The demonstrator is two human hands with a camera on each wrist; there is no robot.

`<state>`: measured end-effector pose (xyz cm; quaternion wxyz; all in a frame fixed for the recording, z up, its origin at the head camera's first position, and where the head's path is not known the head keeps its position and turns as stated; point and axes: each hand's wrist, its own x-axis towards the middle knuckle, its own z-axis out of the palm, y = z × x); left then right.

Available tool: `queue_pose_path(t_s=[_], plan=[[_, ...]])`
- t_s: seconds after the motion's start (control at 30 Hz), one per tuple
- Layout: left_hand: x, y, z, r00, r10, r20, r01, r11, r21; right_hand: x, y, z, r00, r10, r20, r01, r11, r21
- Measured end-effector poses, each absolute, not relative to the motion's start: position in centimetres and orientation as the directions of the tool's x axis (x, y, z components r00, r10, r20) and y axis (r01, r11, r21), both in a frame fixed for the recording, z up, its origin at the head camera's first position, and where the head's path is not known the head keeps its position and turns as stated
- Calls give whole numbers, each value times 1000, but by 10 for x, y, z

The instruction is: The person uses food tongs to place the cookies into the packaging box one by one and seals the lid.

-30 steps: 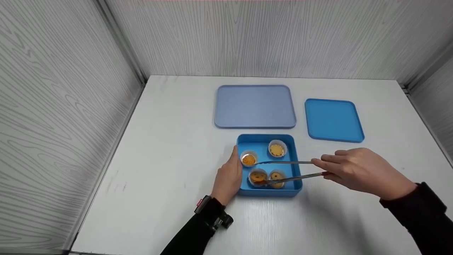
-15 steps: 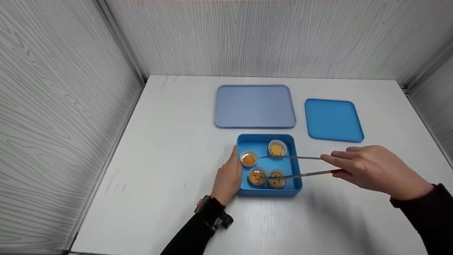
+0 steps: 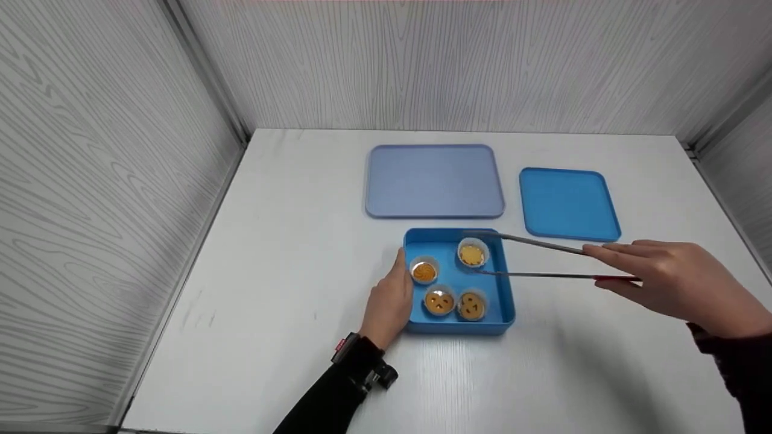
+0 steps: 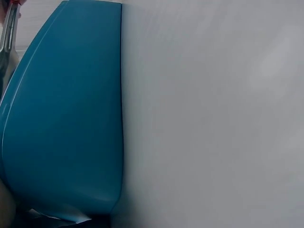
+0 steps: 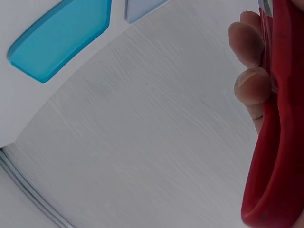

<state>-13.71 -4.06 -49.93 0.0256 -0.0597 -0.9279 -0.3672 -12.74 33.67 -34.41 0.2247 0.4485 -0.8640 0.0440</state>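
My right hand grips a pair of tongs with metal arms and red handles. The tongs are spread, reaching in from the right over the blue square box. Their arms pass on the far and near sides of a pale yellow cookie in a white cup. My left hand rests along the box's left wall, fingers straight. A swirled cookie sits in its cup near that wall. Two cookies with dark marks, one left and one right, lie at the front.
Behind the box lies a lavender tray. To its right is a flat blue square tray or lid. Grey wood-grain panels stand along the back and sides of the white table.
My right hand has moved right and slightly back with the tongs. Their tips have left the front cookies and now flank the yellow cookie, spread wider. My left hand and the box have stayed put.
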Motion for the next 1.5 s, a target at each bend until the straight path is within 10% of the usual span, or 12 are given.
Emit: queue_pose_path(t_s=[0.77, 1.5], plan=[[-138, -39, -499, -993, 90, 71, 114, 734, 669, -131, 384, -397, -784, -469, 406, -538, 840, -69], [-139, -39, -499, -992, 90, 90, 127, 736, 665, -120, 380, -441, -856, -446, 260, -490, 860, -139]])
